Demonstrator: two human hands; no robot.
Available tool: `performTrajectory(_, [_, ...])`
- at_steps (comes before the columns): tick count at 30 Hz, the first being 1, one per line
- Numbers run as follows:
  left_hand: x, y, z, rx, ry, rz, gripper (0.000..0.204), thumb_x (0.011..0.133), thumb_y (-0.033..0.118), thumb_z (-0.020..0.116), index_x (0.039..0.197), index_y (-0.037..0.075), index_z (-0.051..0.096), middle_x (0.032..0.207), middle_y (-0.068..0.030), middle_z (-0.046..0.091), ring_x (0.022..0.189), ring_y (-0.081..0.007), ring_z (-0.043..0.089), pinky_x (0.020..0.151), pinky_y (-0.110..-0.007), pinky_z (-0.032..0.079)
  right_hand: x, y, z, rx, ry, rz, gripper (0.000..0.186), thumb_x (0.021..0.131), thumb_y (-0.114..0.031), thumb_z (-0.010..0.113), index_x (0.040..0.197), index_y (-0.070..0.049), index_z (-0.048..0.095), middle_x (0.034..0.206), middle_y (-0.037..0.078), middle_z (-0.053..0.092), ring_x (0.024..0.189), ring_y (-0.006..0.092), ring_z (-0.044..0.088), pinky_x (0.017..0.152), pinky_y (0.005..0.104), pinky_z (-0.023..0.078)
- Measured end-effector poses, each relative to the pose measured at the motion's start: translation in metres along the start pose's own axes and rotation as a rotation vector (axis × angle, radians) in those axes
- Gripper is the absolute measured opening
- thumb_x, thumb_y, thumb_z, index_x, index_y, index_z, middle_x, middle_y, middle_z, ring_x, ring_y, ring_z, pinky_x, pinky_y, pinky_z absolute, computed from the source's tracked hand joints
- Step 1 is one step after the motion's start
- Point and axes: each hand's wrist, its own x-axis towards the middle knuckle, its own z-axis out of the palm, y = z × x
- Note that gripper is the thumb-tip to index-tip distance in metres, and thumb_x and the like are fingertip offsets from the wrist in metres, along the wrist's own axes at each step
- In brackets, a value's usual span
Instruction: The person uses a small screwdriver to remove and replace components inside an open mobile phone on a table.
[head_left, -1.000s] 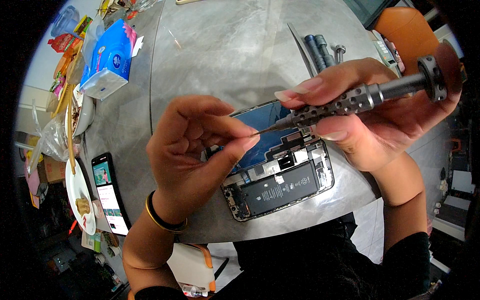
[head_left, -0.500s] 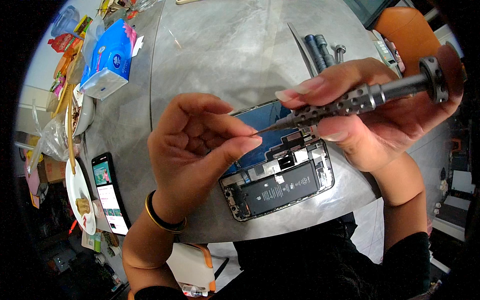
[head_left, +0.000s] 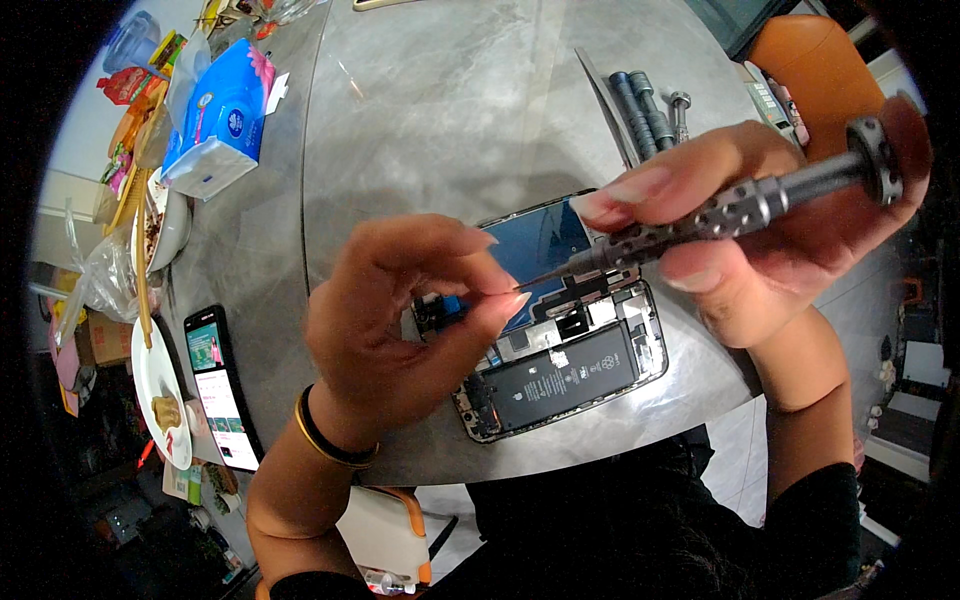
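Note:
In my right hand (head_left: 745, 285) is a grey metal precision screwdriver (head_left: 690, 222), its perforated grip between thumb and fingers and its round end cap against the palm side. The thin shaft points left and down. At its tip, the thumb and index finger of my left hand (head_left: 385, 330) are pinched together; anything tiny between them cannot be made out. Below both hands lies an opened smartphone (head_left: 560, 378), its black battery and inner parts exposed. The phone's detached-looking screen panel (head_left: 545, 235) lies just beyond it, partly covered by my hands.
Tweezers (head_left: 603, 100) and several metal screwdriver parts (head_left: 640, 105) lie at the far right. To the left are a lit phone (head_left: 220, 385), a white plate (head_left: 150, 400), a bowl (head_left: 172, 225) with chopsticks and a blue tissue pack (head_left: 220, 115). The grey table (head_left: 420, 110) curves in front of me.
Both hands have shifted slightly down, along with the screwdriver. The pinched left fingers remain at the screwdriver tip, and more of the screen panel shows.

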Motion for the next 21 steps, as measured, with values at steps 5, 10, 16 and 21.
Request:
performTrajectory(5, [0.002,0.002,0.007,0.039,0.064,0.024,0.039,0.080,-0.005,0.072,0.114,-0.005,0.053,0.088,-0.0099,0.067,0.082,-0.0132,0.068,0.075,-0.027,0.057,-0.002,0.002,0.003,0.163,-0.070,0.147,0.020,0.083,-0.006,0.073,0.096,0.000,0.059,0.101,0.016,0.068,0.096,0.0299,0.070,0.088,0.0419,0.058])
performTrajectory(10, [0.005,0.006,0.006,0.152,0.032,0.050,0.040,0.079,-0.006,0.071,0.115,-0.003,0.053,0.089,-0.0088,0.067,0.080,-0.0121,0.068,0.074,-0.026,0.056,-0.019,0.006,0.011,0.178,0.014,0.212,0.021,0.083,-0.005,0.073,0.099,-0.001,0.060,0.101,0.015,0.069,0.097,0.0287,0.070,0.087,0.0396,0.058])
performTrajectory(16, [0.002,0.003,0.009,0.119,0.053,0.042,0.043,0.079,-0.006,0.071,0.118,-0.002,0.053,0.088,-0.0076,0.067,0.079,-0.0115,0.067,0.072,-0.025,0.055,-0.021,0.015,0.010,0.165,-0.029,0.164,0.021,0.083,-0.009,0.075,0.099,-0.003,0.062,0.101,0.014,0.070,0.096,0.0267,0.070,0.086,0.0384,0.058])
performTrajectory(21, [0.000,0.003,0.009,0.145,0.059,0.033,0.045,0.078,-0.006,0.071,0.119,-0.002,0.053,0.087,-0.0069,0.067,0.079,-0.0113,0.067,0.072,-0.025,0.054,-0.019,0.012,0.009,0.130,-0.058,0.165,0.023,0.082,-0.010,0.076,0.100,-0.003,0.063,0.100,0.014,0.071,0.095,0.0266,0.071,0.085,0.0383,0.058])
